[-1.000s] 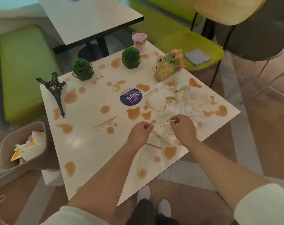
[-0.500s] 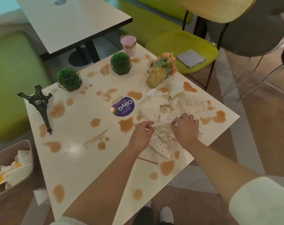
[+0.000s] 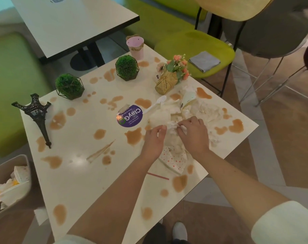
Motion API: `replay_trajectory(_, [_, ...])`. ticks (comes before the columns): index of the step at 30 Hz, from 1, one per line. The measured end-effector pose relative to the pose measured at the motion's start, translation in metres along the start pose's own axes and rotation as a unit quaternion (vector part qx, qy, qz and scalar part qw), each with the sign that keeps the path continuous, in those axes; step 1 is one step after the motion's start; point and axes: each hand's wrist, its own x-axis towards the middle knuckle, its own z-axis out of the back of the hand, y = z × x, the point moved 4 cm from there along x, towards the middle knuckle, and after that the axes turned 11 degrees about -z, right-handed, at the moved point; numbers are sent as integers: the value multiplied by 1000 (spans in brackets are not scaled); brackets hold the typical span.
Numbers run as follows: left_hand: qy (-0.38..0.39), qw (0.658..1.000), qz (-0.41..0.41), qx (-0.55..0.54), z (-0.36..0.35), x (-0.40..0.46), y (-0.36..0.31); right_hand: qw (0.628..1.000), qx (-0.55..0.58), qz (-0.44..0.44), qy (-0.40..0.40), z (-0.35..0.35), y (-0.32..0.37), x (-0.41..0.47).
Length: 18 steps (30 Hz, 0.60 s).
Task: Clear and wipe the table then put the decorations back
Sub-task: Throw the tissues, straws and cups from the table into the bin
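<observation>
1. Left hand: fingers curling at the near edge of the crumpled napkin pile; they appear to be pinching paper, though the back of the hand is hiding the fingertips.
2. Right hand: lying over the same pile with fingers bent down into the tissue, gripping it.
3. Napkin pile: sitting on the right half of the white table; its far side is blending into the pale tabletop, so its outline is hard to trace.
4. Polka-dot paper: lying partly under both wrists, near corner showing.
5. White plastic spoon: poking out from the pile's far left, its handle end running under the paper.
6. Purple round sticker: lying just left of the pile, print too small to read in full.
7. Decorations standing along the far and left edges: Eiffel Tower model, two green ball plants, pink cup, paper-wrapped flower bouquet.
8. Brown spills: spreading across the whole tabletop.
9. Bin: being cut off at the left edge, holding paper waste.
10. Grey cloth: lying on the green seat beyond the table.
</observation>
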Motion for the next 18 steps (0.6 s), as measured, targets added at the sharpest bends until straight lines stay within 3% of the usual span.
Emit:
replay_trajectory(4, [8, 990, 60, -128, -2, -1, -25, 953, 266, -85, 116, 8, 24, -8])
replay_trajectory(7, [-2, 973, 106, -204, 0, -2, -27, 916, 331, -106, 199, 6, 35, -18])
replay_trajectory(10, [-36, 972, 97, -212, 6, -4, -23, 920, 304, -94, 230, 4, 35, -27])
replay_trajectory(13, [-81, 976, 89, -180, 11, -11, -14, 941, 250, -110, 202, 3, 23, -35])
replay_trajectory(15, [-101, 975, 100, -170, 15, -16, -6, 976, 87, -63, 189, -1, 13, -38])
replay_trajectory(18, [-117, 968, 118, -186, 21, -28, 2, 969, -143, 12, 201, -12, -2, -48])
